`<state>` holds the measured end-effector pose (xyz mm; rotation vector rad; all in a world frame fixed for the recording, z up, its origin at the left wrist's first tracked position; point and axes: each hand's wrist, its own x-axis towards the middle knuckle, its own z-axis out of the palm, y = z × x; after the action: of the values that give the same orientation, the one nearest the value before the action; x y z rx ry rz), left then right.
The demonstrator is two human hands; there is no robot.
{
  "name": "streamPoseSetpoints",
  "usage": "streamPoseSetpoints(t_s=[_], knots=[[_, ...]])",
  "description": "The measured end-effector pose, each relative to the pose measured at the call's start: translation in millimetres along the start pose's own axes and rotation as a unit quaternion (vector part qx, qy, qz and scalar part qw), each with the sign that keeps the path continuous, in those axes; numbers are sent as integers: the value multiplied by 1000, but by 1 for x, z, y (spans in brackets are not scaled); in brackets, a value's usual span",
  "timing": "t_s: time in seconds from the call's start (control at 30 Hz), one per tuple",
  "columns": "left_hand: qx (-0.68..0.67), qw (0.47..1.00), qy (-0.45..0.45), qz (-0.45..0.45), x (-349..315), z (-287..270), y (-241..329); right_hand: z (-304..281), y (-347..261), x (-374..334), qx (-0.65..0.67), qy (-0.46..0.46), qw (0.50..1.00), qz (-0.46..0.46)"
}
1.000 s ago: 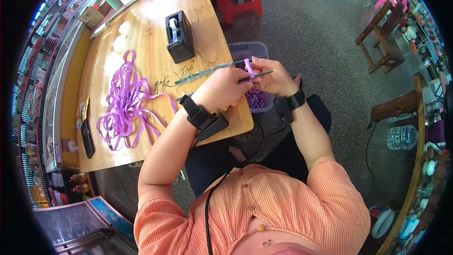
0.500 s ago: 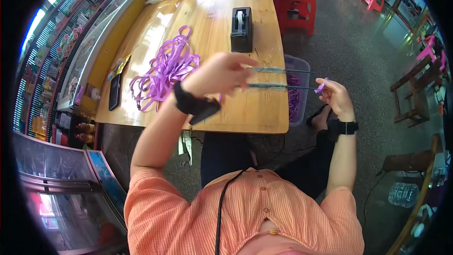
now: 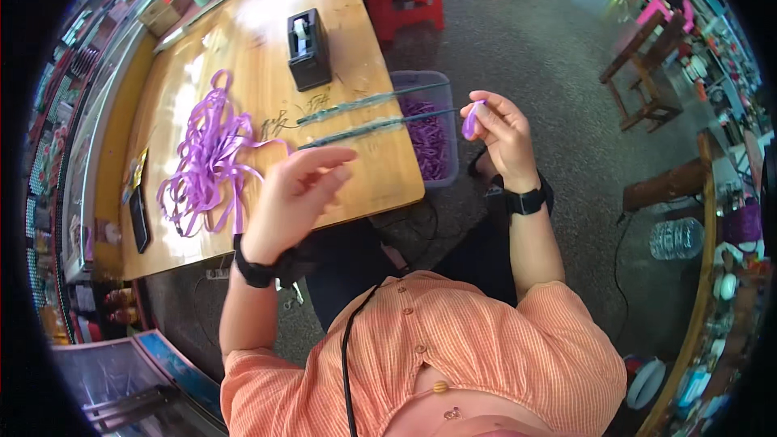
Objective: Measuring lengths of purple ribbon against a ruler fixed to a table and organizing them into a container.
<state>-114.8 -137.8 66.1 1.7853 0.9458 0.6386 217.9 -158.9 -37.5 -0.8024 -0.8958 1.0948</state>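
My right hand (image 3: 503, 133), raised beyond the table's right edge, pinches a short loop of purple ribbon (image 3: 473, 120) between thumb and fingers. Over the near part of the table is my left hand (image 3: 295, 194), its fingers loosely curled and apart, with nothing visible between them. A strand from the heap of purple ribbon (image 3: 212, 142) runs up behind that hand. Two thin dark rods (image 3: 356, 131), bound to the tabletop with clear tape, jut past the right edge. Their tips end close to my right hand.
Below the rods stands a clear plastic bin (image 3: 453, 163) full of purple pieces. A black tape dispenser (image 3: 312, 57) sits on the wooden table (image 3: 372, 182), and a dark phone (image 3: 140, 222) lies at its left edge. A red stool (image 3: 409, 0) is beyond.
My left hand has drawn back from the rods toward me. The right hand still holds purple ribbon, now clear of the rod tips. The view has shifted rightward.
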Motion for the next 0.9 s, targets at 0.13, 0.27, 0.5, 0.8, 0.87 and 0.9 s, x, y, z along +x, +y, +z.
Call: streamPoseSetpoints(t_s=[0.13,0.27,0.5,0.8,0.87,0.9], knots=[[-27,993,-4,113,15,55,9,31,-29,-42,-32,-75,995,-49],[-152,982,-82,73,19,89,28,41,-34,-62,-67,-121,983,-121],[30,991,-7,131,-8,91,28,75,-54,-89,-131,-92,984,-77],[-141,982,-126,19,-39,73,24,92,-76,-106,-318,-204,881,-283],[-167,973,-161,-14,-45,73,20,98,-76,-103,-382,-213,840,-320],[-158,973,-169,4,-45,76,15,85,-66,-103,-353,-256,848,-302]])
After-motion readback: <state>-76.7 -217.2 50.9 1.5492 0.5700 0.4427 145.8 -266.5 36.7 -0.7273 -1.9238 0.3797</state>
